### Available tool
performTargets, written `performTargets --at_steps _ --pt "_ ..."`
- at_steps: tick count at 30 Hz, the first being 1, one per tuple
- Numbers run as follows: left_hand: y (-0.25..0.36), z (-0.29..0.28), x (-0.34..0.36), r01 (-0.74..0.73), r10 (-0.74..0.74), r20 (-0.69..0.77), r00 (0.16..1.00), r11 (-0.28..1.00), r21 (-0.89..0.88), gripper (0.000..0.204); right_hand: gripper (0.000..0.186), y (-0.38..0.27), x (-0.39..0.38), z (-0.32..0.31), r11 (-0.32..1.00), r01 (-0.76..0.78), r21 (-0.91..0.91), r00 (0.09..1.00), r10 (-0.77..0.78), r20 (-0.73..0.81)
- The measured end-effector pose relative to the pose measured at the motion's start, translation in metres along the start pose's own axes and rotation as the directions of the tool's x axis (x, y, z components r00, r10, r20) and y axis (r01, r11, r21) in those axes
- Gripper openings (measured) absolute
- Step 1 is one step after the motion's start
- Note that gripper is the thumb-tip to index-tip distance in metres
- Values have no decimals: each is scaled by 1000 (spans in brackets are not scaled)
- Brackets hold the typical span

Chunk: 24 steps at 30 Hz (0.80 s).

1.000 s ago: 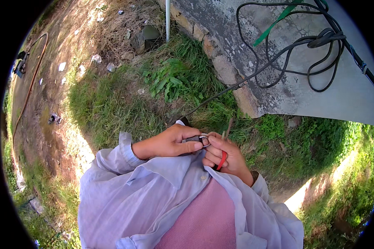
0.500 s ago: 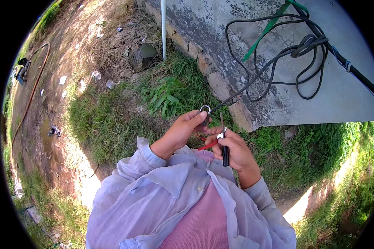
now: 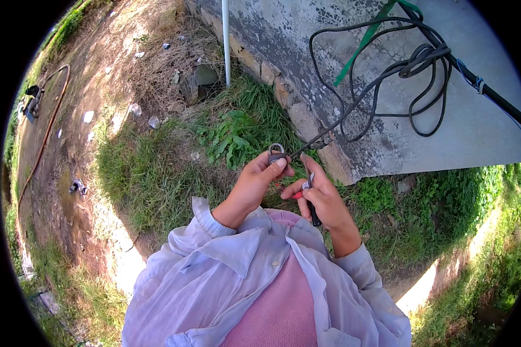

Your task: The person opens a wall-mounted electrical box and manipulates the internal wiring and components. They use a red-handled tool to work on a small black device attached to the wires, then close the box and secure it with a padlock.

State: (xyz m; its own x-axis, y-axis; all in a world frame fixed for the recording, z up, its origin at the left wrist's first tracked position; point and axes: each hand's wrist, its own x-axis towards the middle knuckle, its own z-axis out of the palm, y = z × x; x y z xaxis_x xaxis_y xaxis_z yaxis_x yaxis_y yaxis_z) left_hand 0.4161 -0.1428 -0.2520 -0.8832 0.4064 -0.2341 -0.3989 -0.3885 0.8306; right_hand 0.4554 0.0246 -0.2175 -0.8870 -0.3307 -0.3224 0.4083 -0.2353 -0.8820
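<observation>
My left hand (image 3: 250, 184) pinches a dark padlock-shaped piece (image 3: 277, 157) between thumb and fingers, its silvery loop pointing up and away from me. A black cable (image 3: 336, 122) runs down from the coil to my fingertips; how it meets the piece is hidden. Close beside it, my right hand (image 3: 330, 209) is closed round a black-handled tool (image 3: 315, 215) with a narrow metal end pointing upward. Something red (image 3: 297, 195) shows between the right fingers; I cannot tell whether it belongs to the tool. The two hands are slightly apart, in front of my chest.
Loose cable loops and a green strap (image 3: 364, 43) lie over a grey concrete slab (image 3: 480, 139) at the right. A thick black pole or pipe (image 3: 498, 101) crosses it. A white pole (image 3: 226, 46) stands by the stony edge. Grass, litter and a brown hose (image 3: 43, 139) are at the left.
The padlock-shaped piece has turned and moved slightly left in my left hand. My right hand has tilted, its fingers now covering more of the red thing and the tool.
</observation>
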Motion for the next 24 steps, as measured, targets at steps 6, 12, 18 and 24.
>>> performTargets --at_steps 6,12,18,24 --pt "16 1 -6 119 -131 388 912 991 56 22 69 0 6 -5 997 -22 68 999 20 37" --pt "6 0 -5 -61 -25 343 939 970 237 23 69 8 14 -11 997 -53 -56 998 55 20" --pt "6 5 -3 5 -17 202 979 998 61 25 57 17 21 -6 998 13 -68 980 -26 -196" --pt "10 7 -1 -8 1 219 976 999 32 25 51 13 23 1 991 81 -108 970 -104 -221"
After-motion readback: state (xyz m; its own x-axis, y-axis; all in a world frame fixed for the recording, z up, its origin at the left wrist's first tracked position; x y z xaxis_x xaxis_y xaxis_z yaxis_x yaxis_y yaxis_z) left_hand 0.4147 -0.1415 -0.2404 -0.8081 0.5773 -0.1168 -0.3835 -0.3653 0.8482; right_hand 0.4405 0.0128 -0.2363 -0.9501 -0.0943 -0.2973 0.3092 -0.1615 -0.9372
